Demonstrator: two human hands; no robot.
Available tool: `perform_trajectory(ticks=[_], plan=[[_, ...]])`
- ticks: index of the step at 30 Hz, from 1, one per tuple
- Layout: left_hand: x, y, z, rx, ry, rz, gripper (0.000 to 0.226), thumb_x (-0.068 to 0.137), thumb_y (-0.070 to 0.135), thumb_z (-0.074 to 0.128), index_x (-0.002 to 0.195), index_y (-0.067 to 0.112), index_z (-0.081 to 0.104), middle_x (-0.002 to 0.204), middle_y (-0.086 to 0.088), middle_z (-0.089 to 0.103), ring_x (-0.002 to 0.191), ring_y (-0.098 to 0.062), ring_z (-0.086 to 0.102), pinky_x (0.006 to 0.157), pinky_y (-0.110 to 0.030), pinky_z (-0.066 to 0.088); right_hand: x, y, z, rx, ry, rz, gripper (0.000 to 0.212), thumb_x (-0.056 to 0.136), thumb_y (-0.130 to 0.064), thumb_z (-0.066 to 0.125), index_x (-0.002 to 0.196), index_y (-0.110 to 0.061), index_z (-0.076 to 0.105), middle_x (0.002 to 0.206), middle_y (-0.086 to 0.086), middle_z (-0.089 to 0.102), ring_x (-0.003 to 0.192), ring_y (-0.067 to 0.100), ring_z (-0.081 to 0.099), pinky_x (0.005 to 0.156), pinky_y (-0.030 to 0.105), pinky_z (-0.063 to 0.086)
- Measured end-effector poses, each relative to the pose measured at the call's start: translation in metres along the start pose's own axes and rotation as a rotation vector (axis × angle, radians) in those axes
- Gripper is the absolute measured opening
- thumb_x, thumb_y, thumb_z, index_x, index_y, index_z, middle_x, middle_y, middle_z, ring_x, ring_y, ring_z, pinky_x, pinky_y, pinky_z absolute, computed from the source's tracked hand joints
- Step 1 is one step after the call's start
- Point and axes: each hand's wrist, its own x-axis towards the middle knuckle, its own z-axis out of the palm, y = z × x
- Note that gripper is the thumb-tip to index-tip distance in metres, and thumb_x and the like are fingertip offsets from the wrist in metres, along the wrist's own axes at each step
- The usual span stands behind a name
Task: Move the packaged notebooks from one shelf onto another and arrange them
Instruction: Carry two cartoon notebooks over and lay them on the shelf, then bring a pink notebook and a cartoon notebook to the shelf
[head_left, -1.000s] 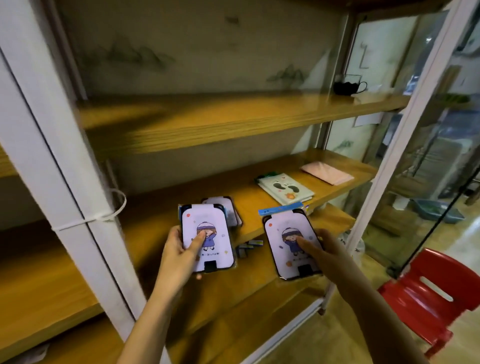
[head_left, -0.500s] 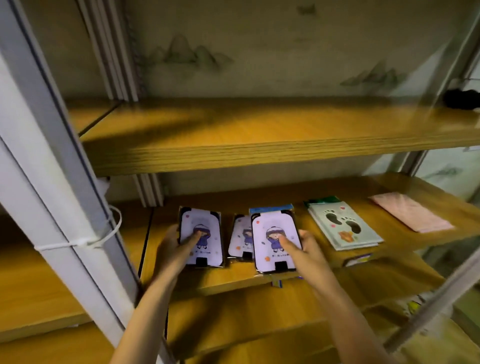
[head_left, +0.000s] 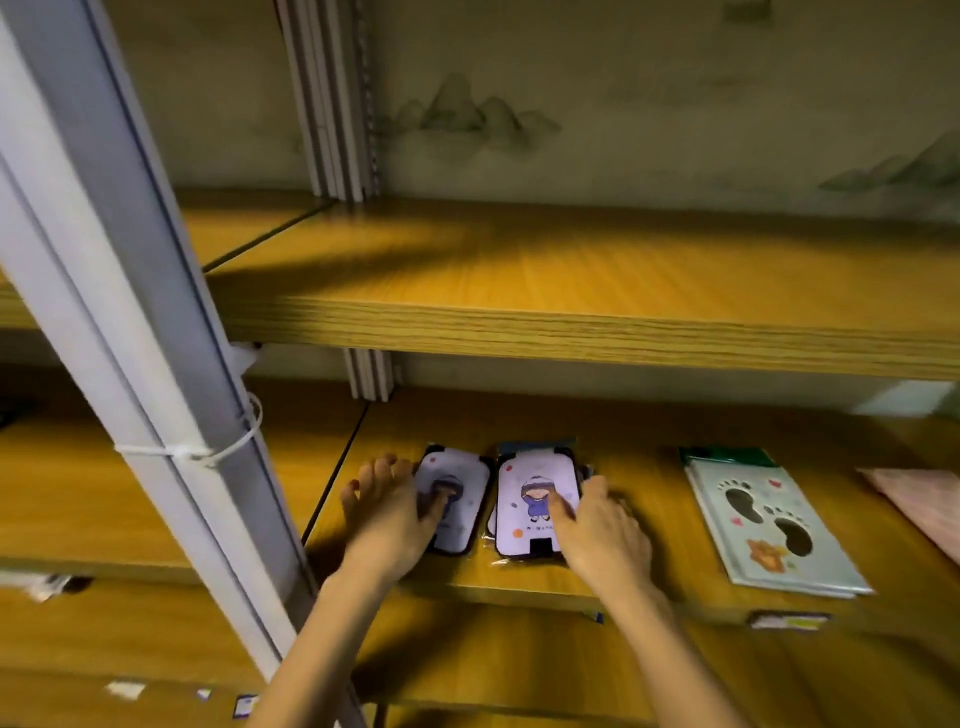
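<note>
Shelf (head_left: 639, 457): left hand (head_left: 387, 519) presses left notebook (head_left: 470, 499) (fingers (head_left: 376, 470) splayed); right hand (head_left: 602, 530) grips right notebook (head_left: 535, 483) near footprint booklet (head_left: 769, 525).

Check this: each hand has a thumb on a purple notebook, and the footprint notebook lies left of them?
No: the head view shows the footprint notebook right of them, not left. The left hand thumbs the left purple notebook, the right hand the right purple notebook.

on the middle shelf (head_left: 639, 467) the first notebook (head_left: 465, 514) lies under the left hand (head_left: 387, 514)'s thumb. the second notebook (head_left: 535, 499) lies just right of it, left of the right hand (head_left: 602, 530). a footprint notebook (head_left: 769, 525) lies well right of that hand. the upper shelf (head_left: 571, 270) is above both hands.
</note>
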Motion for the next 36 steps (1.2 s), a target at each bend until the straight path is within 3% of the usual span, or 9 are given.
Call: perform_trajectory(ticks=[3,7,10,13,16,22,28,36], plan=[[-0.012,0.001,-0.013,-0.023,-0.009,0.061,0.043,0.089,0.043,0.047,0.125,0.021,0.04,0.128,-0.002,0.041,0.125,-0.021,0.034,0.106,-0.034,0.026,0.003,0.004,0.001,-0.257,0.076,-0.084,0.057,0.091,-0.054,0.04,0.128,-0.012,0.04,0.127,0.007,0.05,0.114,0.021,0.048,0.085,0.029,0.046],[-0.03,0.004,-0.028,-0.09,0.09,0.12,0.041,0.092,0.036,0.047,0.129,0.019,0.043,0.129,-0.002,0.05,0.12,-0.018,0.045,0.096,-0.027,0.037,0.0,0.0,-0.005,-0.254,0.112,-0.317,0.048,0.094,-0.046,0.039,0.131,-0.017,0.04,0.134,0.003,0.045,0.123,0.019,0.042,0.1,0.03,0.038],[-0.046,0.006,-0.038,-0.123,0.135,0.128,0.036,0.093,0.038,0.045,0.124,0.021,0.048,0.121,0.001,0.057,0.109,-0.015,0.054,0.082,-0.026,0.044,-0.007,-0.009,-0.016,-0.216,-0.006,-0.549,0.036,0.096,-0.041,0.036,0.126,-0.022,0.044,0.129,-0.002,0.051,0.12,0.015,0.044,0.097,0.027,0.039],[-0.066,0.003,-0.047,-0.115,0.152,0.13,0.028,0.093,0.037,0.044,0.116,0.023,0.052,0.11,0.005,0.061,0.098,-0.012,0.056,0.075,-0.024,0.044,-0.017,-0.02,-0.028,-0.228,-0.124,-0.733,0.031,0.097,-0.04,0.036,0.122,-0.026,0.046,0.121,-0.008,0.056,0.112,0.01,0.049,0.077,0.021,0.039],[-0.089,-0.004,-0.055,-0.135,0.182,0.102,0.022,0.092,0.037,0.047,0.107,0.025,0.057,0.101,0.007,0.064,0.086,-0.008,0.057,0.068,-0.023,0.045,-0.03,-0.032,-0.03,-0.217,-0.191,-0.858,0.027,0.096,-0.042,0.036,0.117,-0.03,0.049,0.114,-0.01,0.06,0.103,0.01,0.055,0.07,0.022,0.035],[-0.142,-0.026,-0.077,-0.122,0.223,-0.065,0.022,0.089,0.042,0.047,0.102,0.029,0.06,0.095,0.015,0.065,0.084,0.001,0.058,0.073,-0.026,0.053,-0.069,-0.067,-0.01,-0.138,-0.334,-1.063,0.028,0.096,-0.043,0.039,0.119,-0.032,0.051,0.117,-0.011,0.06,0.105,0.011,0.056,0.079,0.027,0.045],[-0.18,-0.071,-0.105,0.142,0.333,-0.297,0.023,0.091,0.04,0.046,0.105,0.028,0.06,0.103,0.011,0.067,0.092,-0.014,0.063,0.066,-0.025,0.042,-0.113,-0.11,0.009,-0.084,-0.382,-1.216,0.026,0.095,-0.041,0.042,0.117,-0.032,0.053,0.12,-0.012,0.059,0.108,0.013,0.056,0.086,0.031,0.047],[-0.198,-0.154,-0.128,0.306,0.285,-0.352,0.034,0.094,0.043,0.037,0.121,0.027,0.051,0.118,0.01,0.062,0.103,-0.009,0.056,0.073,-0.019,0.04,-0.164,-0.169,0.036,-0.103,-0.438,-1.299,0.029,0.094,-0.04,0.044,0.12,-0.03,0.053,0.121,-0.01,0.059,0.11,0.013,0.056,0.092,0.034,0.049]])
